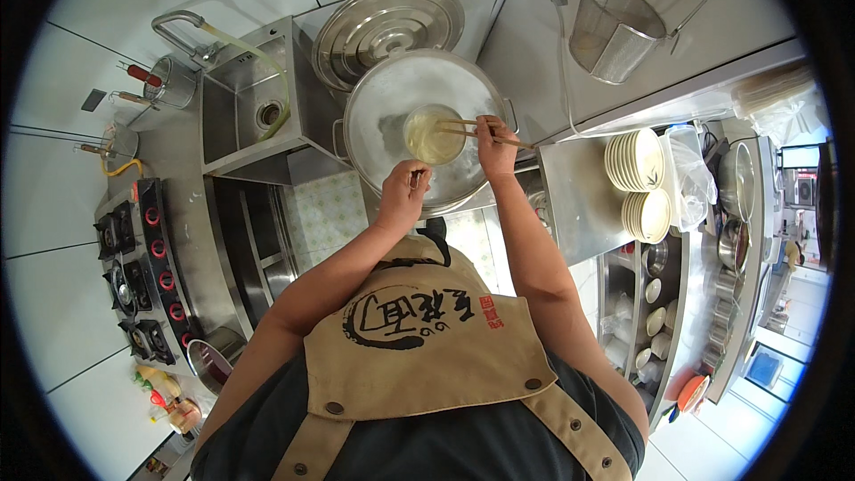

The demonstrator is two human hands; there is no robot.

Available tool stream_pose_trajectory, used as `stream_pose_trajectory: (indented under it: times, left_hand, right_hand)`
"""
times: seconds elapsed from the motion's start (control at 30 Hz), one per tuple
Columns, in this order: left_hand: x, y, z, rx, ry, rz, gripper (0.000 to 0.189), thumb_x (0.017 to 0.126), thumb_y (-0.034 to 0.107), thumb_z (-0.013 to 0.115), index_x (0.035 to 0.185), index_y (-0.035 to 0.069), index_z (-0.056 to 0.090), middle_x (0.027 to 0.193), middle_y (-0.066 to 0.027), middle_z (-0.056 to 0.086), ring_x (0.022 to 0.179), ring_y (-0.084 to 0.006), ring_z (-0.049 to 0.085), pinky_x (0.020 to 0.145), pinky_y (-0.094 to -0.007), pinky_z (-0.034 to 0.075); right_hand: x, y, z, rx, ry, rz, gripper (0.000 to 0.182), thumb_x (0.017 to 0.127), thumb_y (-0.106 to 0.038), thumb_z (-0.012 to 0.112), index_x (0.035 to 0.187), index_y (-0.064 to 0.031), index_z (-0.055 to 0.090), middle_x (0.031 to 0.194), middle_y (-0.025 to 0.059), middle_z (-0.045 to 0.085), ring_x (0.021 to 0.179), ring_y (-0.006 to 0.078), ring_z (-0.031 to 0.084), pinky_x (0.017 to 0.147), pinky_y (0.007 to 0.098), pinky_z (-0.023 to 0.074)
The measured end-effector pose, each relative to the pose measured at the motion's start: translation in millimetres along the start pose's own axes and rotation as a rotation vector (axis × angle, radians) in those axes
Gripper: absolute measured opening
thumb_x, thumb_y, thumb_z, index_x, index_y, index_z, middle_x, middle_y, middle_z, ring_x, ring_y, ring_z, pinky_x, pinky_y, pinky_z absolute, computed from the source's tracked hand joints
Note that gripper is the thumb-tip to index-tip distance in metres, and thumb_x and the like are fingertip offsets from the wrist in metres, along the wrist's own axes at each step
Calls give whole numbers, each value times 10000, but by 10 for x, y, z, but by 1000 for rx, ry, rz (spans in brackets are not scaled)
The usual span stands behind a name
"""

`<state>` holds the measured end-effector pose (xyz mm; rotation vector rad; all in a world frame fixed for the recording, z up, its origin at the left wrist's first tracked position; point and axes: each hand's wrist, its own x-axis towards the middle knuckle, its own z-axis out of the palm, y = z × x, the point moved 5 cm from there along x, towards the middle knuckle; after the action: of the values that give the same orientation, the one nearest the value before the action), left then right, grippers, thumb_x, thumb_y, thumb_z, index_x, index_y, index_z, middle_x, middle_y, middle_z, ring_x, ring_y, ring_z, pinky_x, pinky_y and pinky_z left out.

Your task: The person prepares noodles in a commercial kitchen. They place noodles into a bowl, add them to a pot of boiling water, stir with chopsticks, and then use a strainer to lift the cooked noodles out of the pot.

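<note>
A large round metal stockpot (374, 90) stands before me, its inside pale with steam or cloudy liquid. Within it is a round vessel, perhaps a strainer or ladle, holding pale yellow noodle-like strands (433, 137). My right hand (495, 147) grips a pair of long wooden chopsticks (461, 127), whose tips reach into the strands. At the pot's near side, my left hand (403, 190) is closed around a thin handle (416, 180), mostly hidden by the fingers; its link to the round vessel cannot be made out.
A big metal lid (391, 27) leans behind the pot. Left are a steel sink (244, 93) and gas stove (127, 280). A mesh strainer basket (614, 30) hangs on the right wall. Stacked bowls (634, 160) stand on the right counter, above shelves of dishes (654, 307).
</note>
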<state>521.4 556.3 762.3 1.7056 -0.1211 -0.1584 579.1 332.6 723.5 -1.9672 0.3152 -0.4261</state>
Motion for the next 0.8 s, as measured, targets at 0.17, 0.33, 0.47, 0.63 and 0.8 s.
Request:
stream_pose_trajectory:
  times: [0.17, 0.33, 0.47, 0.63, 0.8]
  left_hand:
    - [18, 26, 20, -16, -20, -5, 80, 940, 80, 594, 968, 7, 575, 877, -88, 582, 689, -148, 606, 638, -279, 532]
    - [25, -56, 25, -67, -14, 2, 69, 934, 64, 596, 968, 8, 572, 872, -97, 581, 681, -154, 606, 629, -282, 534]
    - [20, -160, 32, -19, -28, 15, 71, 928, 55, 601, 969, 6, 571, 875, -96, 573, 677, -149, 592, 622, -286, 537]
    - [22, -227, 47, -48, -34, 2, 78, 924, 59, 610, 971, 9, 572, 863, -94, 557, 678, -150, 584, 615, -287, 535]
    - [4, -281, 24, -40, -28, 13, 74, 925, 54, 605, 974, 8, 574, 861, -94, 546, 678, -150, 568, 625, -287, 546]
  right_hand:
    - [-213, 34, 70, -225, -17, -224, 150, 896, -156, 631, 873, -26, 702, 776, 167, 688, 717, 328, 674, 624, 349, 520]
    - [-247, 126, 33, 50, -71, 47, 192, 918, -178, 615, 901, -2, 688, 730, 149, 677, 650, 261, 665, 610, 338, 508]
    - [-255, 52, -92, -72, -77, 56, 198, 920, -180, 608, 899, 2, 684, 740, 150, 681, 660, 261, 668, 612, 338, 509]
    - [-313, 124, -131, -92, -54, 49, 199, 919, -186, 611, 910, 0, 681, 751, 159, 678, 667, 275, 669, 621, 351, 514]
    - [-314, -64, -143, -140, -30, 10, 196, 920, -192, 617, 929, -9, 686, 765, 163, 680, 680, 303, 668, 630, 350, 521]
